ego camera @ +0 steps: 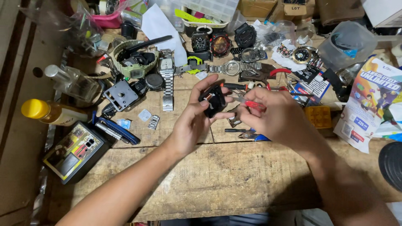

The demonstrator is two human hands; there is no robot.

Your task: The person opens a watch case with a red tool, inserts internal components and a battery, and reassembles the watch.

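My left hand (190,121) holds a small black watch case (214,100) between thumb and fingers above the wooden workbench (217,175). My right hand (276,117) grips a thin tool with a red handle (254,104), its tip pointed at the black case. Both hands meet over the middle of the bench. Just beyond them lie red-handled pliers (276,73) and a steel wristwatch (232,68).
Several watches (220,44) and a steel-band watch (166,77) crowd the back. A yellow-capped bottle (52,113), a glass bottle (71,81) and a black-yellow meter (75,151) stand left. A printed leaflet (370,100) and orange box (318,117) lie right.
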